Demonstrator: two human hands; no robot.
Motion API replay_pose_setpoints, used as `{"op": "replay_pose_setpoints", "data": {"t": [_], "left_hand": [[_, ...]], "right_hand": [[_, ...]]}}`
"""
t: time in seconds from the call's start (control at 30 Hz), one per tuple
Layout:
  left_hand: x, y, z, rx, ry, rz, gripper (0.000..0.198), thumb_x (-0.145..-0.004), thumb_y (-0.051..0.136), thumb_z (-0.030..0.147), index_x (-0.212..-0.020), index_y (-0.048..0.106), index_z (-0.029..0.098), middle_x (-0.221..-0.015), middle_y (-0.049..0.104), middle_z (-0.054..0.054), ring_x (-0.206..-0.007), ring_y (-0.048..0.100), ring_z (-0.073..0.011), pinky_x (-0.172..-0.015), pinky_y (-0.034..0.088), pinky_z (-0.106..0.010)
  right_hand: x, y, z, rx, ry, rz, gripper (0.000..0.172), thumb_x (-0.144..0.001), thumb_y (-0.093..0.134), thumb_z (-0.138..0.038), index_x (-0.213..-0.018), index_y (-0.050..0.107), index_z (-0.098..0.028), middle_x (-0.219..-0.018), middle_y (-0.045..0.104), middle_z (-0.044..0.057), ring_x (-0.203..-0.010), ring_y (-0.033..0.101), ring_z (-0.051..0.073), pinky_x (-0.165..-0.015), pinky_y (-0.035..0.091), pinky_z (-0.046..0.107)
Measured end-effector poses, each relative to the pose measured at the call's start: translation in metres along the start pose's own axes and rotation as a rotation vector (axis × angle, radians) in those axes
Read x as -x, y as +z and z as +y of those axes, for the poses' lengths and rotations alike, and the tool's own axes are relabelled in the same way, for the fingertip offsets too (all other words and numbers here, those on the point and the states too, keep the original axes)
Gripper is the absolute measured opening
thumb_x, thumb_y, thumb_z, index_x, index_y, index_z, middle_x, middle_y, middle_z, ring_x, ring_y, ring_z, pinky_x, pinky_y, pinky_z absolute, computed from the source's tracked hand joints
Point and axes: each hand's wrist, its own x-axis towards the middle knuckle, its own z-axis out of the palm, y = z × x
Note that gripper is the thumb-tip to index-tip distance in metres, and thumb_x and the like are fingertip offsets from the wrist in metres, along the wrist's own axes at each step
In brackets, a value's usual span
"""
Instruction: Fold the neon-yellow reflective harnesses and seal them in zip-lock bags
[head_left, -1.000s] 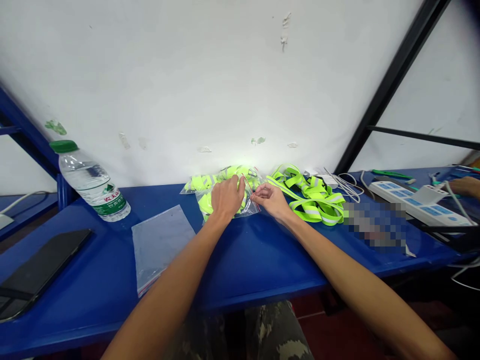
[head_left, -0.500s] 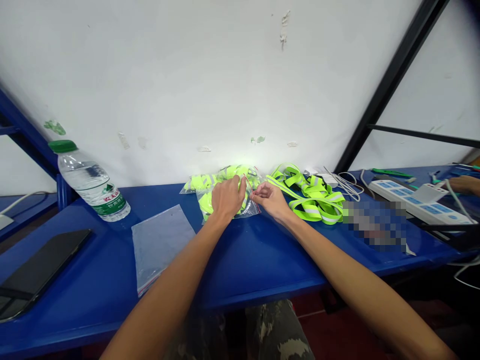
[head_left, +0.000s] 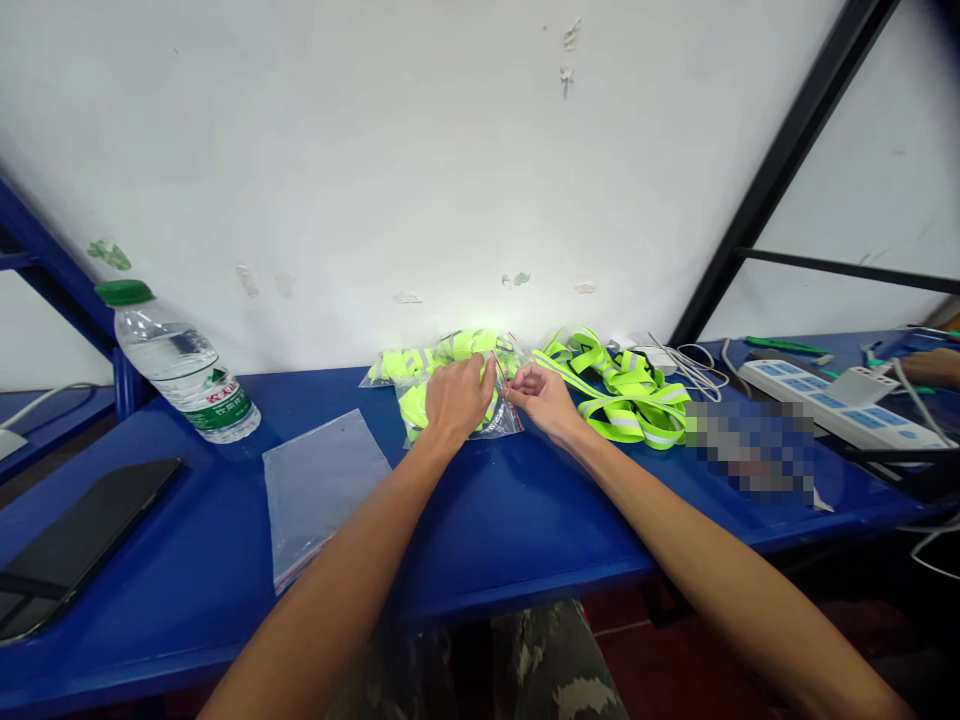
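A clear zip bag (head_left: 501, 424) lies on the blue table, packed with folded neon-yellow reflective fabric (head_left: 412, 408). My left hand (head_left: 457, 397) rests on top of the bag, its fingertips at the red-edged zip seal (head_left: 499, 372). Facing it, my right hand (head_left: 538, 393) pinches the seal's edge between finger and thumb. Both hands hide the middle of the bag, so I cannot see whether the seal is closed.
Neon-yellow reflective straps (head_left: 626, 400) lie to the right, then white cables (head_left: 697, 370) and a power strip (head_left: 832, 412). A flat plastic bag (head_left: 322, 495), a water bottle (head_left: 176, 365) and a dark tablet (head_left: 82, 550) are on the left. A co-worker's hand (head_left: 930, 368) is at the far right.
My left hand has shifted slightly right, closer to the red seal and my right hand. The bag and the other objects stay in place.
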Motion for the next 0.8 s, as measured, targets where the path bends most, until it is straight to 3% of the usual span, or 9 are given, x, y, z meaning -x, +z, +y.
{"op": "replay_pose_setpoints", "data": {"t": [0.8], "left_hand": [[0.0032, -0.0019, 0.0046, -0.006, 0.083, -0.039, 0.044, -0.101, 0.026, 0.042, -0.091, 0.061, 0.018, -0.085, 0.072, -0.009, -0.083, 0.066, -0.0228, -0.072, 0.038, -0.032]], "right_hand": [[-0.0011, -0.0009, 0.0001, -0.022, -0.031, -0.013, 0.045, -0.049, 0.088, -0.038, -0.068, 0.052, -0.021, -0.063, 0.056, -0.005, -0.057, 0.051, 0.010, -0.058, 0.042, 0.026]]}}
